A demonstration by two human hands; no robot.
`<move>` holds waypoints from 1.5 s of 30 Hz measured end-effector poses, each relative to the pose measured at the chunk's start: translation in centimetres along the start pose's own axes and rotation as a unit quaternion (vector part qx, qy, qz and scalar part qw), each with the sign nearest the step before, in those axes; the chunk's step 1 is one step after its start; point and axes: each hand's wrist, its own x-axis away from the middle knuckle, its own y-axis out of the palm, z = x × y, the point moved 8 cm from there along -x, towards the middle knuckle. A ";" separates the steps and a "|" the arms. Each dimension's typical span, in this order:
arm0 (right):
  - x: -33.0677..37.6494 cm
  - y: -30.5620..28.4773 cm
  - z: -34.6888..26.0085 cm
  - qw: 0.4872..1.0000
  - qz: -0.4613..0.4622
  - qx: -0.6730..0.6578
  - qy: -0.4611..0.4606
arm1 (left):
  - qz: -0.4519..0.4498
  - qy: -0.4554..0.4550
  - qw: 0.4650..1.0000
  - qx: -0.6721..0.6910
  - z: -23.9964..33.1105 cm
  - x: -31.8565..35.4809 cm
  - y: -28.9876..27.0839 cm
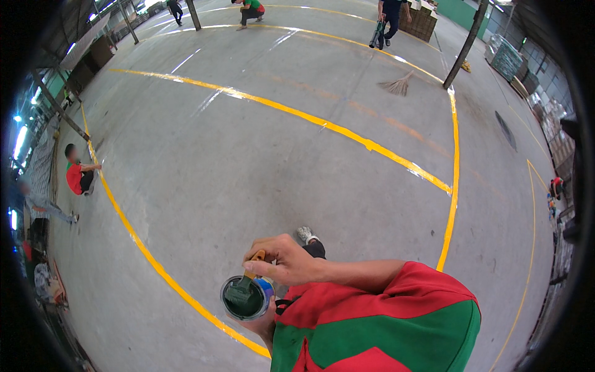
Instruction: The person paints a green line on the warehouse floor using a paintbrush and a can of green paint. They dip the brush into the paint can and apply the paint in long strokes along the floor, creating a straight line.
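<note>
My right hand (284, 259) pinches the wooden handle of a paintbrush (253, 265). The brush tilts down into an open round paint can (223, 299), and its bristles are coated with dark green paint (246, 305). Around the side and underneath of the can, my left hand (263, 323) is closed, with most of its fingers hidden by the can. Both hands are close together in front of my red and green shirt (372, 322). One of my shoes (305, 234) shows on the concrete just beyond the right hand.
Yellow lines (297, 113) cross the grey floor (217, 180). A twig broom (396, 84) lies near a post (466, 46). One person (79, 173) crouches at the left line, another (251, 11) at the back; a standing person (390, 18) holds a dark green tool.
</note>
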 end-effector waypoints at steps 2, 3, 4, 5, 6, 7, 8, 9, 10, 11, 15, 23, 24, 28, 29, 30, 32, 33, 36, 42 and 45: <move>0.0 0.1 0.1 1.000 0.000 0.003 -0.002 | 0.017 0.003 1.000 0.018 0.6 0.0 -0.2; 0.0 0.1 0.0 1.000 0.001 0.005 -0.004 | 0.016 -0.009 1.000 0.009 0.7 0.0 -0.1; -0.1 0.2 0.1 1.000 -0.001 -0.004 0.000 | 0.015 -0.002 1.000 0.000 1.1 0.0 0.0; -0.1 0.3 0.2 1.000 -0.002 -0.011 0.001 | -0.002 -0.009 1.000 -0.028 1.2 0.0 0.3; -0.1 0.3 0.2 1.000 -0.003 -0.020 0.003 | 0.008 -0.010 0.999 -0.046 1.4 0.0 0.3; -0.1 0.3 0.2 1.000 0.001 -0.023 0.003 | 0.013 -0.004 0.999 -0.046 1.6 0.0 0.5; -0.1 0.3 0.2 1.000 0.004 -0.026 0.003 | 0.044 0.010 0.998 -0.036 2.0 0.0 0.2; -0.1 0.3 0.2 1.000 0.001 -0.023 0.009 | 0.067 0.017 0.997 -0.028 2.2 0.1 0.0; -0.1 0.4 0.3 0.999 -0.005 -0.025 0.020 | 0.068 0.023 0.997 -0.022 2.4 0.1 0.0; -0.1 0.5 0.6 0.999 -0.017 -0.022 0.036 | 0.061 0.024 0.998 -0.019 2.5 0.1 0.2; 0.1 0.5 0.8 0.997 -0.029 -0.033 0.058 | 0.031 -0.020 0.999 -0.034 2.1 0.0 0.2; 0.0 0.6 0.2 0.999 -0.016 -0.038 0.030 | 0.062 0.042 0.995 -0.064 3.0 0.3 0.2; -0.1 0.5 -0.1 0.999 -0.011 -0.034 0.013 | 0.059 0.040 0.997 -0.032 2.8 0.3 0.1; 0.0 0.4 0.2 0.999 -0.016 -0.035 0.038 | 0.041 0.041 0.992 -0.107 2.2 0.3 -0.2; 0.0 0.5 0.4 0.998 -0.020 -0.037 0.053 | 0.052 0.041 0.993 -0.098 2.0 0.5 -0.5; 0.1 0.5 0.4 0.997 -0.022 -0.042 0.061 | 0.055 0.047 0.993 -0.095 1.9 0.6 -0.6; 0.2 0.5 0.0 0.999 -0.021 -0.006 0.049 | 0.048 0.046 0.981 -0.182 1.5 1.0 -0.3; 0.1 0.5 -0.1 0.999 -0.014 0.015 0.047 | 0.063 0.034 0.973 -0.220 1.3 1.1 -0.5; 0.0 0.8 -0.1 0.997 -0.026 0.011 0.066 | 0.087 0.003 0.996 -0.028 0.4 1.3 -0.6; 0.3 -0.3 1.4 0.990 -0.001 -0.009 0.142 | 0.031 0.062 0.994 -0.086 2.5 0.0 -0.5; -0.1 -1.0 1.5 0.993 0.016 0.000 0.115 | 0.042 0.010 0.999 -0.022 2.0 -0.2 -0.6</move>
